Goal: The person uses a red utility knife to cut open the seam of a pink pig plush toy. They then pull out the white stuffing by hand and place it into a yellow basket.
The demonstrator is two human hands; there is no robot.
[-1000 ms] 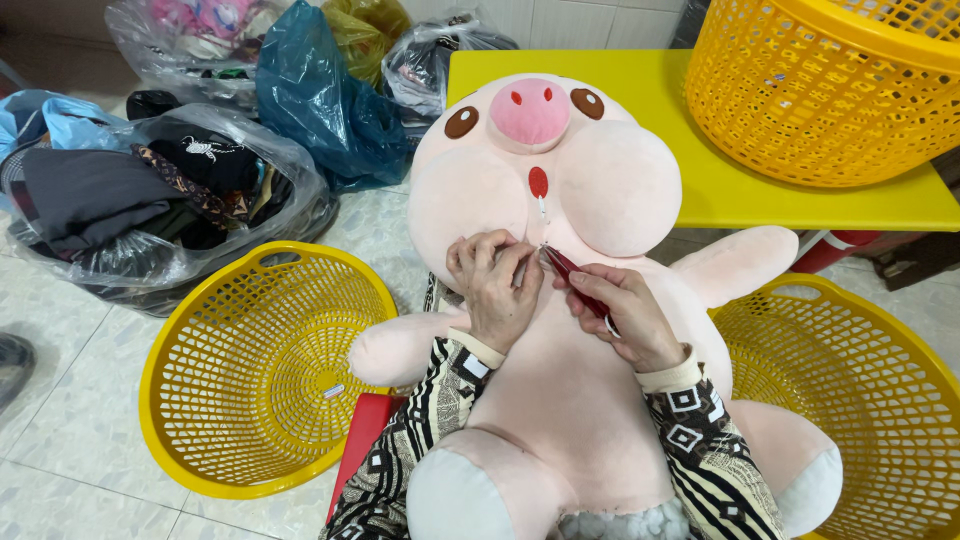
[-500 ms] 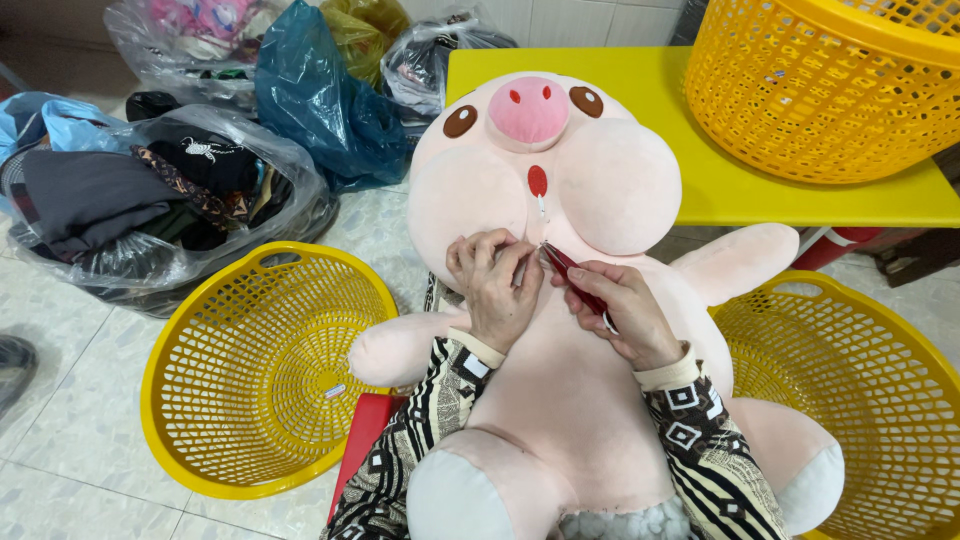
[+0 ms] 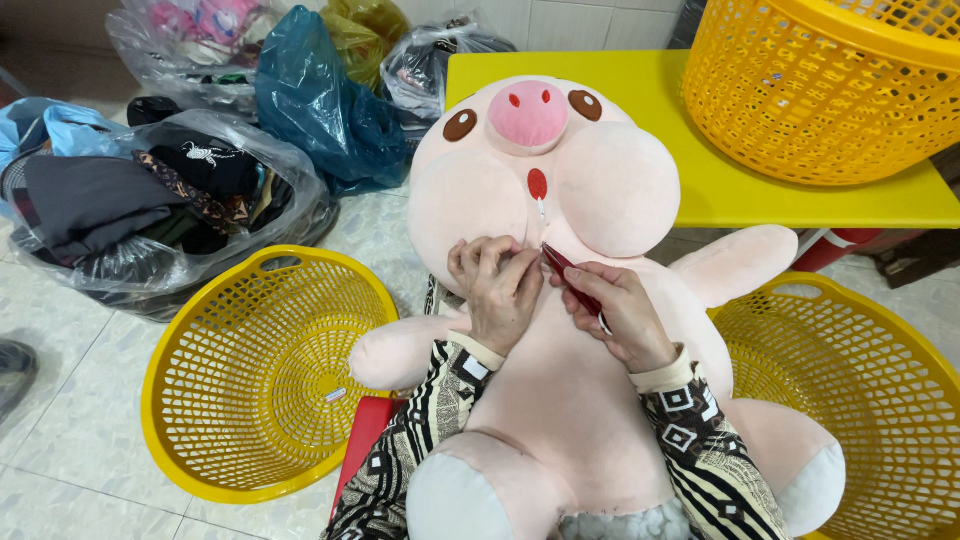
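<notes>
We have the big pink pig plush (image 3: 560,300) on our lap, its head leaning on the near edge of the yellow worktop (image 3: 720,180). Our left hand (image 3: 495,290) pinches the fabric under its chin, fingers curled shut, while our right hand (image 3: 615,315) grips a small red tool (image 3: 572,275) tipped toward that spot. Yellow baskets sit on the floor at left (image 3: 250,370) and right (image 3: 860,400), another on the worktop (image 3: 830,80). Bags of clothes (image 3: 160,200) lie far left.

Floor (image 3: 80,420): tiled, pale; yellow baskets (image 3: 265,375) and clothes bags (image 3: 160,205) are set on it.
Table (image 3: 720,190): yellow; a yellow basket (image 3: 830,85) is carried.
</notes>
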